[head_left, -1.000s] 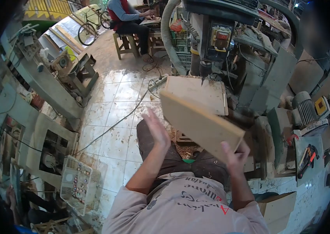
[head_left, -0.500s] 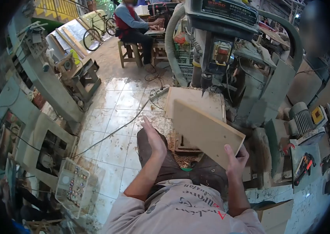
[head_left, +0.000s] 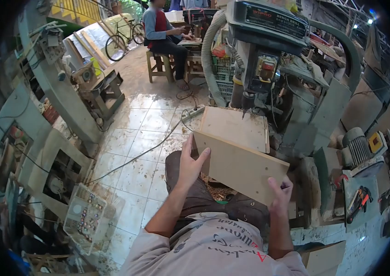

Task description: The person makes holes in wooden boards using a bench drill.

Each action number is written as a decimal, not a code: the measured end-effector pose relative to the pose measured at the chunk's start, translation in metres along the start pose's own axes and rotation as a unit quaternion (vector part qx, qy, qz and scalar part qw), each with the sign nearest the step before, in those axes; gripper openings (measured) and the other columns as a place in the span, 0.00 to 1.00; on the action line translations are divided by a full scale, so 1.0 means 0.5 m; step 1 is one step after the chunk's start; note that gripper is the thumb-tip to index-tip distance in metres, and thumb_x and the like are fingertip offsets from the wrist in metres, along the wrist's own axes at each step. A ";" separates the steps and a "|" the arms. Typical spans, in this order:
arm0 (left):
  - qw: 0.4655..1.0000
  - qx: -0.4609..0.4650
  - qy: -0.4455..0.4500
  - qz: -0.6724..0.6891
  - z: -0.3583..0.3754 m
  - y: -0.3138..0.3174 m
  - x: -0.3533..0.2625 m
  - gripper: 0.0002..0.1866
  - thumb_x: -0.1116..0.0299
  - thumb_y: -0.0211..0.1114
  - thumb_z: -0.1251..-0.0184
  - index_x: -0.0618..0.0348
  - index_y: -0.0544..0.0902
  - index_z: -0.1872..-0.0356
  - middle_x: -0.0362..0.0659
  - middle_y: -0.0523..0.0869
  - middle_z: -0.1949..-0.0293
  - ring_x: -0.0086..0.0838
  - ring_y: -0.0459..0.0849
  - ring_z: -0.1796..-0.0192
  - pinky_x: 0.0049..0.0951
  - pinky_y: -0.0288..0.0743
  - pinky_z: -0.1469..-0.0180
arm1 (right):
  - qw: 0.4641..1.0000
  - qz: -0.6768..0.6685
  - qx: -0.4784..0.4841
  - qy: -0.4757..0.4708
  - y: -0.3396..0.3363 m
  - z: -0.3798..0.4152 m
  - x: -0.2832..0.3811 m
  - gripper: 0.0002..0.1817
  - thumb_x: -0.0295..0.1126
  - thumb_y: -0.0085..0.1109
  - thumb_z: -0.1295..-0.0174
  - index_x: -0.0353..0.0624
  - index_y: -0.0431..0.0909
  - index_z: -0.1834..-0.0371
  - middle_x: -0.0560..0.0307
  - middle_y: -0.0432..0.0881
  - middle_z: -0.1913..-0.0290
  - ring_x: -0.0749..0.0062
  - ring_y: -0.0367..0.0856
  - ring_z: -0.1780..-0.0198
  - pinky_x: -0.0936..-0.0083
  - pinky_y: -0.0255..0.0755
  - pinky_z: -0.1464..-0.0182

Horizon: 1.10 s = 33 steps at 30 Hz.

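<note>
A flat wooden board (head_left: 238, 168) with small holes near its right end is held up over my lap, its long edge facing the drill. My left hand (head_left: 192, 161) grips its left end, thumb on the face. At the right end my right hand (head_left: 279, 192) holds the board, thumb on the face and fingers partly hidden behind it. Behind the board stands a bench drill (head_left: 268, 27), its chuck (head_left: 248, 100) above a wooden work surface (head_left: 234, 125).
A crate of small round items (head_left: 87, 221) sits on the floor at lower left. A motor (head_left: 356, 142) and a hand tool (head_left: 360, 202) are at the right. A cable (head_left: 135, 158) crosses the tiles. Another person (head_left: 160, 34) sits on a stool beyond.
My left hand has moved from open beside the board to gripping its left end. The board's left end has come down and toward the left, and the view has shifted slightly.
</note>
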<state>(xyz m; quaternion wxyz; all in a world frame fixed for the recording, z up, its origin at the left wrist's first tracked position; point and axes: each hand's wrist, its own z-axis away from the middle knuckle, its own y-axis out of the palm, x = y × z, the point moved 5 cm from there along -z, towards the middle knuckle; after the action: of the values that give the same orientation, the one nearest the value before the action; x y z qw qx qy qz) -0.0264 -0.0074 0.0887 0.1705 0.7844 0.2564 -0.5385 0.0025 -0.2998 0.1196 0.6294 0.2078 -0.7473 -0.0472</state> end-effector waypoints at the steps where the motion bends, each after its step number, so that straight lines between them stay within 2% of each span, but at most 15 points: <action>1: 1.000 -0.004 0.001 0.000 -0.008 -0.013 -0.022 0.38 0.66 0.70 0.39 0.69 0.62 0.31 0.53 0.70 0.37 0.37 0.73 0.37 0.33 0.68 0.36 | 1.000 0.000 0.004 0.000 -0.019 -0.008 -0.004 0.12 0.26 0.65 0.43 0.35 0.81 0.56 0.56 0.84 0.60 0.76 0.82 0.62 0.76 0.76 0.57; 3: 0.995 0.046 -0.090 -0.018 -0.022 -0.033 -0.043 0.35 0.65 0.70 0.38 0.69 0.66 0.33 0.49 0.78 0.45 0.30 0.79 0.47 0.29 0.74 0.45 | 0.999 -0.021 -0.022 0.020 -0.066 -0.012 -0.016 0.14 0.29 0.64 0.41 0.36 0.79 0.54 0.57 0.83 0.59 0.74 0.82 0.61 0.75 0.77 0.56; 4: 0.990 0.096 -0.104 -0.007 -0.029 -0.042 -0.045 0.28 0.65 0.69 0.37 0.66 0.72 0.38 0.44 0.82 0.54 0.25 0.81 0.53 0.28 0.77 0.52 | 0.999 -0.026 -0.009 0.025 -0.071 -0.017 -0.010 0.13 0.33 0.64 0.41 0.36 0.81 0.56 0.57 0.83 0.61 0.76 0.81 0.61 0.78 0.75 0.58; 5: 0.990 0.094 -0.107 -0.007 -0.031 -0.048 -0.050 0.28 0.65 0.69 0.37 0.66 0.72 0.38 0.44 0.82 0.54 0.25 0.81 0.53 0.28 0.77 0.52 | 0.999 -0.025 -0.008 0.028 -0.077 -0.020 -0.008 0.13 0.33 0.64 0.41 0.36 0.81 0.56 0.57 0.83 0.61 0.76 0.81 0.61 0.78 0.75 0.58; 7: 0.955 0.166 -0.167 0.182 -0.017 -0.040 -0.058 0.20 0.65 0.67 0.34 0.62 0.77 0.44 0.41 0.83 0.55 0.22 0.80 0.54 0.27 0.76 0.51 | 0.993 -0.094 -0.019 0.064 -0.089 -0.025 -0.016 0.15 0.33 0.63 0.39 0.36 0.79 0.53 0.56 0.83 0.59 0.75 0.82 0.59 0.77 0.76 0.57; 8: 0.948 0.167 -0.168 0.215 -0.009 -0.033 -0.056 0.16 0.64 0.64 0.31 0.58 0.76 0.47 0.40 0.82 0.55 0.21 0.80 0.53 0.25 0.75 0.51 | 0.991 -0.113 -0.006 0.073 -0.091 -0.031 -0.021 0.16 0.34 0.62 0.38 0.36 0.78 0.50 0.55 0.84 0.57 0.73 0.83 0.58 0.76 0.78 0.57; 11: 0.950 0.123 -0.181 0.225 0.013 -0.020 -0.083 0.16 0.64 0.62 0.29 0.54 0.74 0.44 0.40 0.82 0.55 0.21 0.80 0.53 0.23 0.74 0.49 | 0.985 -0.132 -0.026 0.107 -0.082 -0.034 -0.029 0.16 0.35 0.62 0.38 0.37 0.78 0.50 0.56 0.84 0.56 0.73 0.83 0.58 0.76 0.78 0.57; 14: 0.943 0.136 -0.196 0.231 0.024 -0.023 -0.095 0.15 0.64 0.59 0.27 0.51 0.72 0.43 0.39 0.81 0.54 0.20 0.79 0.52 0.23 0.73 0.49 | 0.984 -0.134 -0.015 0.121 -0.079 -0.032 -0.034 0.18 0.36 0.62 0.37 0.37 0.77 0.49 0.56 0.84 0.55 0.72 0.83 0.57 0.76 0.78 0.57; 22: 0.957 0.108 -0.193 0.185 0.039 -0.041 -0.087 0.12 0.65 0.57 0.26 0.51 0.74 0.45 0.38 0.81 0.56 0.19 0.78 0.54 0.22 0.73 0.51 | 0.983 -0.136 0.000 0.124 -0.079 -0.026 -0.051 0.18 0.38 0.58 0.34 0.38 0.76 0.47 0.56 0.83 0.54 0.74 0.83 0.56 0.77 0.78 0.56; 25: 0.957 0.119 -0.186 0.190 0.035 -0.039 -0.053 0.11 0.63 0.58 0.26 0.52 0.77 0.48 0.37 0.81 0.57 0.19 0.77 0.55 0.22 0.73 0.52 | 0.982 -0.108 -0.009 0.154 -0.091 -0.015 -0.052 0.19 0.41 0.56 0.32 0.38 0.77 0.47 0.57 0.83 0.54 0.75 0.82 0.55 0.78 0.77 0.54; 27: 0.959 0.095 -0.177 0.199 0.035 -0.049 -0.033 0.11 0.61 0.58 0.26 0.52 0.77 0.48 0.37 0.81 0.57 0.19 0.78 0.55 0.21 0.73 0.52 | 0.990 -0.073 -0.015 0.120 -0.080 -0.016 -0.049 0.20 0.44 0.53 0.30 0.38 0.78 0.47 0.58 0.83 0.53 0.77 0.82 0.54 0.79 0.75 0.53; 28: 0.956 0.111 -0.183 0.201 0.038 -0.046 -0.025 0.11 0.61 0.58 0.26 0.52 0.77 0.48 0.37 0.81 0.57 0.19 0.78 0.55 0.21 0.73 0.52 | 0.990 -0.071 -0.032 0.117 -0.083 -0.013 -0.047 0.20 0.44 0.53 0.30 0.38 0.78 0.47 0.58 0.83 0.53 0.77 0.82 0.54 0.79 0.75 0.53; 30: 0.964 0.055 -0.201 0.166 0.044 -0.060 -0.008 0.13 0.60 0.58 0.26 0.53 0.77 0.48 0.38 0.81 0.56 0.21 0.79 0.54 0.23 0.74 0.52 | 0.987 -0.088 -0.011 0.136 -0.078 -0.008 -0.050 0.21 0.45 0.50 0.28 0.37 0.78 0.48 0.58 0.83 0.52 0.78 0.81 0.53 0.80 0.75 0.51; 31: 0.963 0.066 -0.204 0.166 0.048 -0.059 -0.004 0.13 0.60 0.58 0.26 0.53 0.77 0.48 0.38 0.81 0.56 0.21 0.79 0.54 0.23 0.74 0.52 | 0.987 -0.088 -0.022 0.133 -0.077 -0.007 -0.051 0.21 0.45 0.50 0.28 0.37 0.78 0.48 0.58 0.83 0.52 0.78 0.81 0.53 0.80 0.75 0.51; 33: 0.950 0.061 -0.220 0.211 0.056 -0.062 0.002 0.14 0.59 0.57 0.26 0.54 0.77 0.47 0.38 0.81 0.55 0.23 0.79 0.54 0.24 0.74 0.51 | 0.983 -0.105 -0.013 0.149 -0.071 -0.007 -0.058 0.25 0.48 0.42 0.25 0.36 0.75 0.44 0.56 0.83 0.51 0.75 0.83 0.53 0.76 0.77 0.52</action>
<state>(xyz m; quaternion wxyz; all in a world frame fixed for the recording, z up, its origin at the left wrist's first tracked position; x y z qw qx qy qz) -0.0655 0.0027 0.0781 0.2839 0.6916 0.0075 -0.6641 0.0182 -0.3205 0.0817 0.7278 0.2814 -0.6186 -0.0917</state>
